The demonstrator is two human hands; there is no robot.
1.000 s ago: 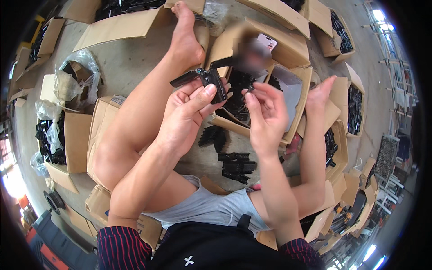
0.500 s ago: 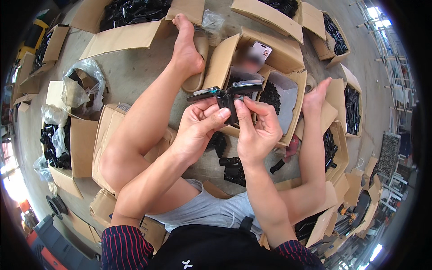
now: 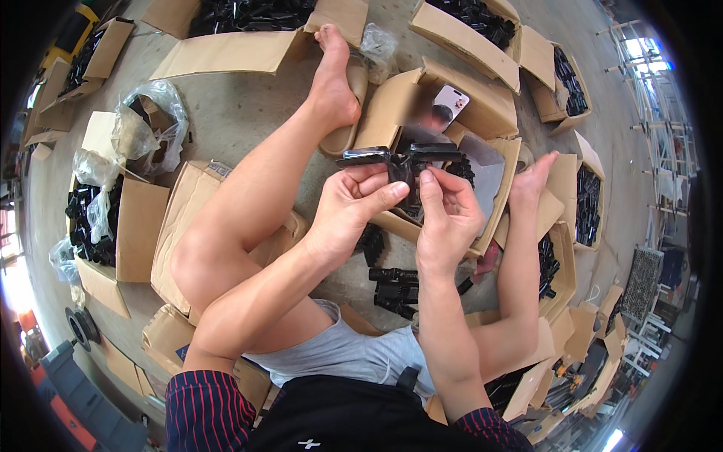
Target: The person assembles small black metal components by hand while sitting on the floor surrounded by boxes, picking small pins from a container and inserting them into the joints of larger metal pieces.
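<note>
Between my hands, above an open cardboard box, is a black T-shaped part [image 3: 403,169] with two flat, glossy arms spread sideways and a short stem. My left hand [image 3: 354,207] is closed on its stem, thumb pressed against the near side. The thumb and forefinger of my right hand [image 3: 449,218] pinch together at the stem's right side, under the right arm of the part. Whatever lies between those fingertips is too small to make out. Below my hands, several black plastic parts [image 3: 393,286] lie on the floor.
The box [image 3: 501,192] in front holds small black pieces in a grey-lined section, and a phone [image 3: 452,102] leans inside it. More cardboard boxes of black parts surround me, such as one at the far left [image 3: 248,56]. Clear plastic bags [image 3: 154,128] hang over a box on the left.
The view has shifted a little, so the scene sits farther right. The black part has turned, its two arms now nearly level. Both hands keep their hold.
</note>
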